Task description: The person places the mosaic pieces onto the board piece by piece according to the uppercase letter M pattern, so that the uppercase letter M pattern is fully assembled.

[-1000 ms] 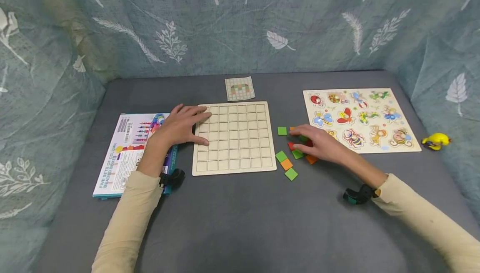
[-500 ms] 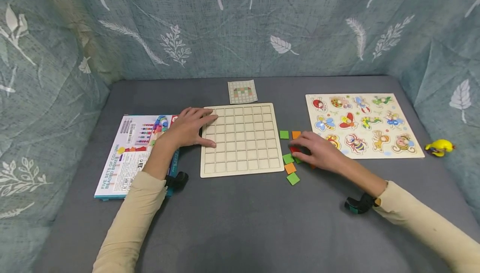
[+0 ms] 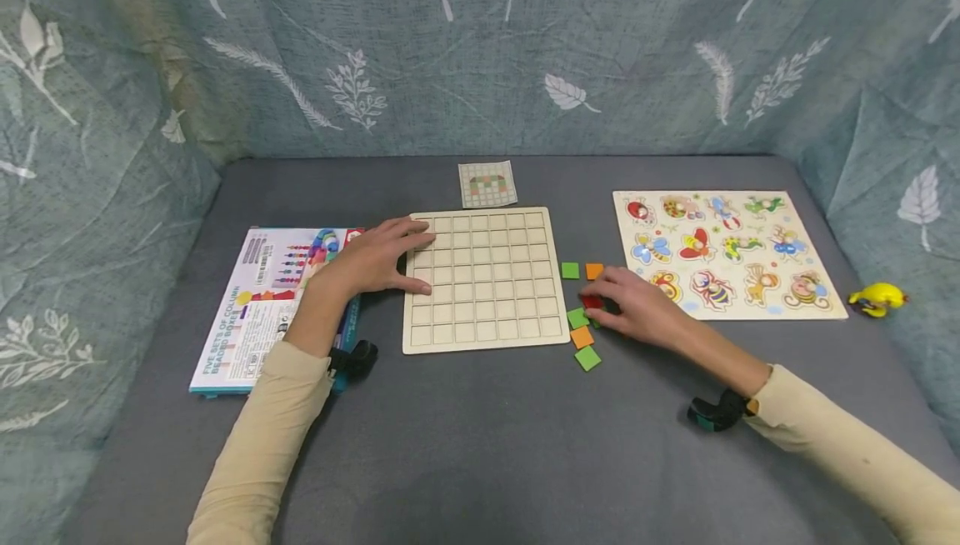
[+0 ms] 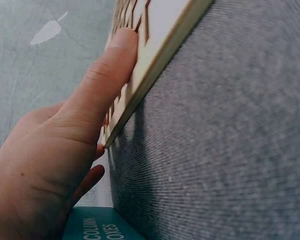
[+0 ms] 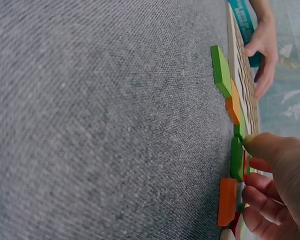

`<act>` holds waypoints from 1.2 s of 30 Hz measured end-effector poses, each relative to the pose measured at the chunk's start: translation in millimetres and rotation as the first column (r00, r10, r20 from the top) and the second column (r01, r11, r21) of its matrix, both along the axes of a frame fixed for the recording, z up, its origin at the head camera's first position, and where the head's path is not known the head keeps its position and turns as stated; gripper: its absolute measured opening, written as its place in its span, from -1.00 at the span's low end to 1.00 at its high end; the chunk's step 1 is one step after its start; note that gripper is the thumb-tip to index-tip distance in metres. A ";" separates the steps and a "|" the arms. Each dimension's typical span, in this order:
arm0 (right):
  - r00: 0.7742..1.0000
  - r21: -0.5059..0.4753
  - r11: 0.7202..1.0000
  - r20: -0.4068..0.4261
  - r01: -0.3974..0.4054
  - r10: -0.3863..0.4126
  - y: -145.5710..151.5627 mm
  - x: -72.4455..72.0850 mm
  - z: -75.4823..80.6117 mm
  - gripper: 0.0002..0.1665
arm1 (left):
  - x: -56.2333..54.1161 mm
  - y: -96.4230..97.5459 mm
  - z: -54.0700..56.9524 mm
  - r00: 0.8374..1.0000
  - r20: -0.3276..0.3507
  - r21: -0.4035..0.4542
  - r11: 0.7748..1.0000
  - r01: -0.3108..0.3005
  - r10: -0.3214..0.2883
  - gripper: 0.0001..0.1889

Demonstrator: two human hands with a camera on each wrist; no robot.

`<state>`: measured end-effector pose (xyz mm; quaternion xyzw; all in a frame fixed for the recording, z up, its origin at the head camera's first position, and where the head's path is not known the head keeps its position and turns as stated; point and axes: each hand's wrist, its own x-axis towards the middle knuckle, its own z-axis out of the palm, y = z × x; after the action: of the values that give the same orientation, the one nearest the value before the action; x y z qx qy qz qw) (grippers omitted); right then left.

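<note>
In the head view, my left hand (image 3: 375, 259) rests with spread fingers over the left edge of a wooden grid board (image 3: 487, 332). Its thumb lies on the board's cells in the left wrist view. My right hand (image 3: 641, 307) is right of the board, thumb and index finger at opposite edges of a red square tile (image 3: 592, 302), pinching it. Around it lie green tiles (image 3: 570, 271), an orange tile (image 3: 594, 271) and more green and orange ones. In the right wrist view, another orange tile (image 5: 227, 202) sits below the fingers, and the hand partly covers the tiles behind.
A small pattern card (image 3: 487, 184) lies behind the board. At the left is a beaded-boxes carton (image 3: 232, 337), partly under the left forearm. An insect picture puzzle (image 3: 735, 253) is at the right, with a yellow toy (image 3: 877, 299) beside it.
The board has slid slightly right with my left hand, and the green tile near its lower right corner has shifted right. My right fingers have drawn in around the red tile.
</note>
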<state>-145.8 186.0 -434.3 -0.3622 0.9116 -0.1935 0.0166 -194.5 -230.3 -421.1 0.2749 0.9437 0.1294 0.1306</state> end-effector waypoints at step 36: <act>0.996 -0.012 0.996 -0.025 0.090 -0.090 -4.0 0.7 -3.2 -0.78 | -0.5 1.0 -0.3 1.000 -0.013 0.049 0.999 -0.019 0.019 -0.23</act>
<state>-145.1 182.0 -437.6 -0.3234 0.9261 -0.1942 -0.0057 -195.0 -229.3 -421.4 0.2698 0.9438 0.1516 0.1163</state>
